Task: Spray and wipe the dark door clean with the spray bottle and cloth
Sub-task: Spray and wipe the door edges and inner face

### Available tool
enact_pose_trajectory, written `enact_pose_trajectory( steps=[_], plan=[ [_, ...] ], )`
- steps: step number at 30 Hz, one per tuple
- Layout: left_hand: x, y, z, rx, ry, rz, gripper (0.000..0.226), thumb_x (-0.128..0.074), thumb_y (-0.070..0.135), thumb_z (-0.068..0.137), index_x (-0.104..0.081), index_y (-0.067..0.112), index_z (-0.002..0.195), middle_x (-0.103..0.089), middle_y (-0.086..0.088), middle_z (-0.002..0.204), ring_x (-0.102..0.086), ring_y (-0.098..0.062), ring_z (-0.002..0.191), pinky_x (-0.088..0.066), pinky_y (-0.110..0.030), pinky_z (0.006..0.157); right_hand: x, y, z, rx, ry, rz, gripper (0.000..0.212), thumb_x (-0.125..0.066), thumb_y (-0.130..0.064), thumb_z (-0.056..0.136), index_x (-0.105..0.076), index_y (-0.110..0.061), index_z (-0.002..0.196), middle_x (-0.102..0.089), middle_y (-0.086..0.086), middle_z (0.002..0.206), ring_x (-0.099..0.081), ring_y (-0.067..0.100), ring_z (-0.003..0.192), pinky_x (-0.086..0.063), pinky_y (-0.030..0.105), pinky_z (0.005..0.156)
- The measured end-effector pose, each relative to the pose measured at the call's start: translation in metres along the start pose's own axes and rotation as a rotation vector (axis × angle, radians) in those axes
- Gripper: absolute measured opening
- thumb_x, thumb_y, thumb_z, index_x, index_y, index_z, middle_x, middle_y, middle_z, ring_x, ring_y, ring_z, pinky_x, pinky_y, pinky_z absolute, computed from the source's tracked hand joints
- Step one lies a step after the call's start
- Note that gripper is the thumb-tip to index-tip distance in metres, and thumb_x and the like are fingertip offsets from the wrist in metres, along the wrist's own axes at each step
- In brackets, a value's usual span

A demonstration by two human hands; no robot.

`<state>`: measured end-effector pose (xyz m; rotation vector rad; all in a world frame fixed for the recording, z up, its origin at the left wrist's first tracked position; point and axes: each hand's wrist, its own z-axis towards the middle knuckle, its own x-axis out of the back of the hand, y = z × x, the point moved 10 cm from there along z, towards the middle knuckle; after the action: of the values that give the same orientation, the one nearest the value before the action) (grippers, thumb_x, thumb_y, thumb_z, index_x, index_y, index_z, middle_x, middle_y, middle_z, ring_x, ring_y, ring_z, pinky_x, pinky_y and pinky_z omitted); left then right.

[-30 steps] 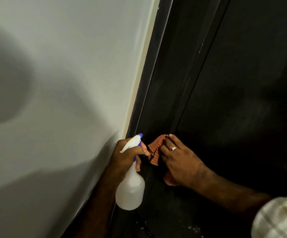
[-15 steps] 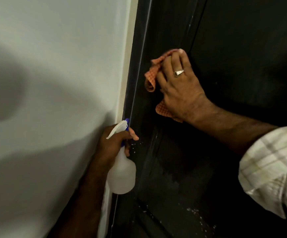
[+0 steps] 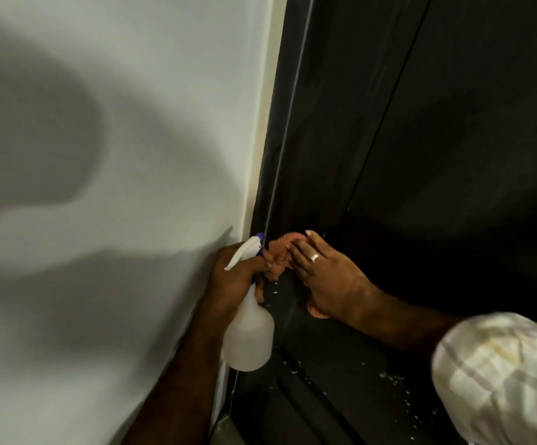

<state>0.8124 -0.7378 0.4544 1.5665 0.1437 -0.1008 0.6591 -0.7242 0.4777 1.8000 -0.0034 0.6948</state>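
At lower centre, the right hand (image 3: 331, 277) presses the cloth (image 3: 278, 255) flat-fingered on the door (image 3: 453, 155); the left hand (image 3: 238, 277) grips the bottle (image 3: 249, 335). Best keep pressure even.

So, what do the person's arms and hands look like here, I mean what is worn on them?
The right hand wears a silver ring on one finger. The right arm has a light checked sleeve, cream with faint stripes, ending above the bare forearm. The left hand shows no ring or watch, and its forearm is bare, with no sleeve in view.

Head view looks down, close on the dark door (image 3: 437, 155); one camera only.
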Motion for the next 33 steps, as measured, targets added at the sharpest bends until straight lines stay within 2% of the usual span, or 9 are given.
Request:
enact_pose_trajectory(
  steps=[4,7,10,14,17,21,23,26,33],
  plan=[
    [-0.017,0.022,0.003,-0.07,-0.099,-0.007,0.025,-0.075,0.017,0.085,-0.073,-0.003,0.1,-0.076,-0.024,0.092,-0.059,-0.028,0.052,-0.053,-0.032,0.048,0.019,0.039,-0.046,0.01,0.085,0.006,0.063,-0.036,-0.043,0.109,-0.037,-0.01,0.163,-0.024,0.02,0.17,-0.015,0.043,0.16,0.013,0.064,0.127],
    [-0.027,0.036,0.005,-0.105,-0.114,-0.017,0.026,-0.075,0.023,0.083,-0.075,0.0,0.094,-0.076,-0.025,0.093,-0.059,-0.026,0.051,-0.054,-0.032,0.048,0.031,0.083,-0.052,-0.109,0.175,0.049,0.065,-0.036,-0.047,0.109,-0.038,-0.009,0.161,-0.028,0.019,0.169,-0.018,0.042,0.159,0.012,0.066,0.127],
    [-0.032,0.024,0.011,-0.084,-0.115,-0.026,0.039,-0.078,0.026,0.079,-0.07,0.005,0.11,-0.075,-0.025,0.095,-0.061,-0.026,0.054,-0.055,-0.034,0.05,0.028,0.062,-0.047,-0.128,0.129,0.132,0.077,-0.039,-0.056,0.107,-0.035,-0.002,0.161,-0.026,0.023,0.169,-0.016,0.046,0.159,0.008,0.063,0.13],
    [-0.033,-0.004,0.006,0.002,-0.134,-0.006,0.062,-0.084,0.034,0.07,-0.066,0.005,0.121,-0.073,-0.028,0.105,-0.063,-0.027,0.06,-0.06,-0.041,0.057,0.016,0.016,-0.046,0.039,0.034,0.161,0.065,-0.047,-0.051,0.105,-0.051,-0.01,0.155,-0.036,0.018,0.165,-0.024,0.041,0.157,0.014,0.063,0.125],
    [-0.032,0.0,-0.002,0.014,-0.126,-0.042,0.055,-0.085,0.025,0.074,-0.065,0.007,0.122,-0.073,-0.027,0.103,-0.062,-0.028,0.06,-0.055,-0.036,0.052,0.047,0.076,-0.042,-0.139,0.15,0.129,0.066,-0.047,-0.059,0.102,-0.061,-0.014,0.147,-0.049,0.016,0.156,-0.035,0.036,0.151,0.007,0.065,0.129],
    [-0.053,0.043,-0.002,-0.135,-0.248,-0.028,0.033,-0.073,0.025,0.075,-0.074,-0.004,0.092,-0.075,-0.026,0.092,-0.058,-0.028,0.051,-0.052,-0.032,0.047,0.108,0.199,-0.067,-0.403,0.413,0.039,0.059,-0.04,-0.05,0.098,-0.073,-0.01,0.129,-0.058,0.019,0.143,-0.047,0.039,0.142,-0.011,0.068,0.128],
    [-0.065,0.077,0.006,-0.184,-0.3,-0.035,0.032,-0.07,0.024,0.076,-0.074,-0.004,0.091,-0.075,-0.025,0.092,-0.058,-0.026,0.047,-0.052,-0.032,0.048,0.126,0.251,-0.087,-0.493,0.46,-0.031,0.069,-0.029,-0.052,0.097,-0.067,-0.008,0.135,-0.054,0.02,0.147,-0.043,0.04,0.145,-0.009,0.067,0.129],
    [-0.084,0.132,0.025,-0.219,-0.356,-0.014,0.021,-0.071,0.015,0.084,-0.074,-0.004,0.091,-0.077,-0.024,0.092,-0.055,-0.027,0.043,-0.053,-0.034,0.051,0.159,0.312,-0.112,-0.584,0.552,-0.115,0.059,-0.03,-0.039,0.105,-0.056,-0.004,0.145,-0.049,0.022,0.154,-0.038,0.042,0.15,-0.008,0.067,0.128],
    [-0.105,0.246,0.036,-0.269,-0.351,-0.136,0.012,-0.062,0.002,0.089,-0.072,-0.002,0.094,-0.077,-0.026,0.093,-0.048,-0.027,0.046,-0.047,-0.034,0.054,0.199,0.357,-0.102,-0.697,0.439,-0.179,0.062,-0.037,-0.044,0.098,-0.061,-0.001,0.137,-0.058,0.021,0.134,-0.048,0.043,0.135,-0.016,0.064,0.129]
  ],
)
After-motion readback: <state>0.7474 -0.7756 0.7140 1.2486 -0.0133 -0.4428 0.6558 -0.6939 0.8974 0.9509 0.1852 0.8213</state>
